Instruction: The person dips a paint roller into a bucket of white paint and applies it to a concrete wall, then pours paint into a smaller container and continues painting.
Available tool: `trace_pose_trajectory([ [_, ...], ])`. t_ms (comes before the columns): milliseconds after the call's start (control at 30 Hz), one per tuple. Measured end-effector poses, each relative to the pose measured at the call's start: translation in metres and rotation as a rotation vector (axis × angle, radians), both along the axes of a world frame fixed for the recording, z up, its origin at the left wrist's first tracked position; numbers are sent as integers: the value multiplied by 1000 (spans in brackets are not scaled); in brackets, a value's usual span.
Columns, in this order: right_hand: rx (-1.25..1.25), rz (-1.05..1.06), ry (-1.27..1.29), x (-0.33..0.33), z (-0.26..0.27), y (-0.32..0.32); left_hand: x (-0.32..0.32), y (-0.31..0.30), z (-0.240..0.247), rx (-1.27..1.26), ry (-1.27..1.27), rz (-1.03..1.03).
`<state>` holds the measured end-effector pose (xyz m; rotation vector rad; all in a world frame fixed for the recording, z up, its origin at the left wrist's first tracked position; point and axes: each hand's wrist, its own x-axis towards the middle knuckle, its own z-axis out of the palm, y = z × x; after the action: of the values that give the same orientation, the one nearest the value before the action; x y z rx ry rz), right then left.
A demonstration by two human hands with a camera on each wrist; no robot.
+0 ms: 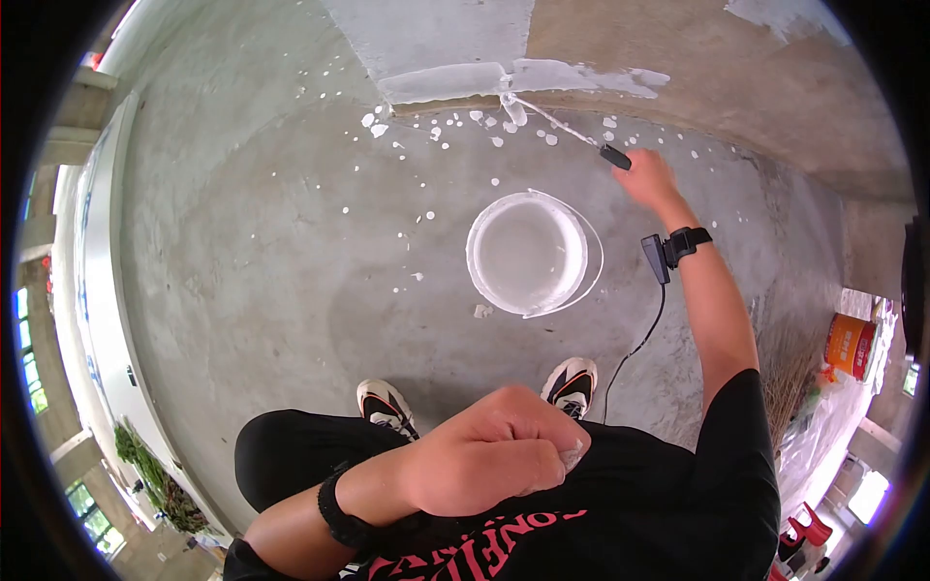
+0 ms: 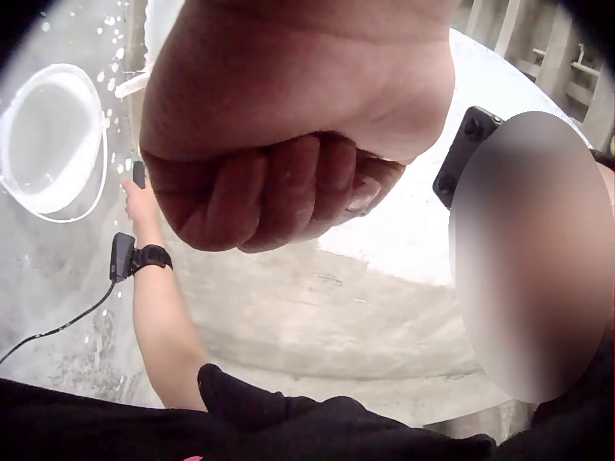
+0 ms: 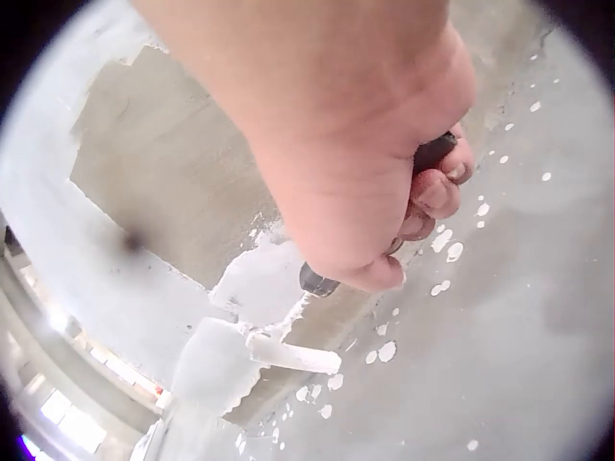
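Note:
My right hand (image 1: 647, 180) grips the black handle (image 1: 614, 156) of a paint roller (image 1: 554, 120). Its white-coated rod reaches to the foot of the wall, where the roller's white sleeve (image 3: 293, 353) lies at the edge of wet white paint (image 3: 213, 360). In front of my body, my left hand (image 1: 499, 453) is curled into a fist, with no object showing in it; a white smear marks its fingers (image 2: 360, 197). A white bucket (image 1: 479, 254) stands on the floor between my feet and the wall, its wire handle tipped to the right side.
White drips (image 1: 380, 129) spot the grey floor along the wall's base. A black cable (image 1: 647, 334) hangs from the device on my right wrist. Farther right is an orange and red pail (image 1: 850, 346) near a bundle of dry twigs (image 1: 792, 382). Greenery (image 1: 155, 474) lies at the left.

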<state>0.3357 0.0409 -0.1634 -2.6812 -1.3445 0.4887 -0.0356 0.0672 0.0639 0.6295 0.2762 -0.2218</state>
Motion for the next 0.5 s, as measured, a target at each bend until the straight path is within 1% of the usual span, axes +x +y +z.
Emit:
trace_pose_trajectory([
  [67,-23,-4,-13,-2,4,13,-2,-2,-4,-41,-67,12],
  [200,-111,-28,-80,-9,18,33,0,-1,-2,9,-9,-15],
  [267,-123,-46,-70,-5,21,34,0,-3,-5,-42,-46,16],
  [400,-125,-118,-84,9,26,23,-1,0,-7,-34,-54,-2],
  [500,-154,-142,-82,22,32,13,-1,0,-7,-35,-83,31],
])
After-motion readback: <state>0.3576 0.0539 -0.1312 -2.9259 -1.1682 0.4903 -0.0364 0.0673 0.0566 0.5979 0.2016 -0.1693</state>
